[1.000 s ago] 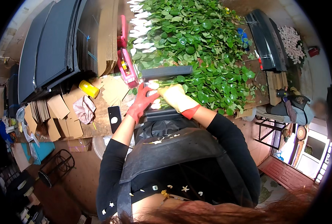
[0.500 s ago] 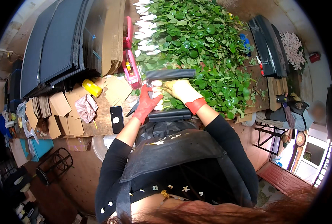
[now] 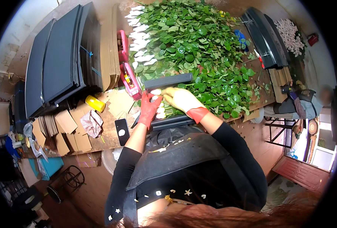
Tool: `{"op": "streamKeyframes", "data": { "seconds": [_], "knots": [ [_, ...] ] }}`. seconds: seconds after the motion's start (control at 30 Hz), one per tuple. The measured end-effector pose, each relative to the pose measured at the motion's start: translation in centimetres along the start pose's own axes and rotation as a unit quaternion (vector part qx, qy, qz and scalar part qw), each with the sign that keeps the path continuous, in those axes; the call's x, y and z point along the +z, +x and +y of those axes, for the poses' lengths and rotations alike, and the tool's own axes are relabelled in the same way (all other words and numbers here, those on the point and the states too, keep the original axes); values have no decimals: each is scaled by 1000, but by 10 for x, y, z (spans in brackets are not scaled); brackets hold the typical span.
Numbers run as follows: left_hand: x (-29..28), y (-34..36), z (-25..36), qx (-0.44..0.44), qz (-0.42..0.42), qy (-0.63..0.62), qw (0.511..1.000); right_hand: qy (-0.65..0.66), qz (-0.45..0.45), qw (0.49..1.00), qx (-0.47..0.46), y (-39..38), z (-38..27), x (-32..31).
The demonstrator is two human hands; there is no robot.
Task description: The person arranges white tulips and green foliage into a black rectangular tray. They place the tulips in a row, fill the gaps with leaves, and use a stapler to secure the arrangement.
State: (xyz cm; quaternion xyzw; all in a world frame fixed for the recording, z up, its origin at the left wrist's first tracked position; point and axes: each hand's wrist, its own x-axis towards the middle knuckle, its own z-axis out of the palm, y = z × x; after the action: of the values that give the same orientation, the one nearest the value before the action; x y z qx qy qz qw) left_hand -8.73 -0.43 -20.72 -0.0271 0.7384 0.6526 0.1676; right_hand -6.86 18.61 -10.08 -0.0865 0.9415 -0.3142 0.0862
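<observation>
In front of me a row of pale pink-white rose heads (image 3: 161,110) lies between two dark ridged strips, the far strip (image 3: 168,81) and the near strip (image 3: 171,122). My left hand (image 3: 148,110), in a red rubber glove, is at the left side of the rose heads, its fingers closed round one by the thumb. From the right, my right hand (image 3: 181,99), in a pale yellow glove with a red cuff, bends its fingers over the upper rose heads and their stems. Its fingertips are partly hidden. Leafy green rose stems (image 3: 210,91) lie beside it.
Behind are rose bundles with white-wrapped heads (image 3: 142,36). At the left stand pink tape dispensers (image 3: 130,81), stacked black sheets (image 3: 58,57), a yellow roll (image 3: 95,103), a cloth (image 3: 91,123) and a phone (image 3: 122,132). Another person (image 3: 307,102) is at the far right.
My view has tilted slightly, shifting the whole scene. My right hand has come closer to my left, over the upper rose heads. The left hand stays at the rose heads.
</observation>
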Motion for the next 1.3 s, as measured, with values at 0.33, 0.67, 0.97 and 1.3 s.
{"op": "streamKeyframes", "data": {
  "seconds": [0.33,0.67,0.97,1.3],
  "knots": [
    [4,-1,1,-6,-5,-11,1000,-108,73,990,-53,8,26,51],
    [13,-12,43,-62,-31,-68,995,-164,-22,986,27,14,8,41],
    [0,-6,14,-19,29,-35,999,208,-201,879,380,-139,-33,-116],
    [3,-1,-9,29,53,36,997,670,-28,712,209,-200,27,-47]
  ]
}}
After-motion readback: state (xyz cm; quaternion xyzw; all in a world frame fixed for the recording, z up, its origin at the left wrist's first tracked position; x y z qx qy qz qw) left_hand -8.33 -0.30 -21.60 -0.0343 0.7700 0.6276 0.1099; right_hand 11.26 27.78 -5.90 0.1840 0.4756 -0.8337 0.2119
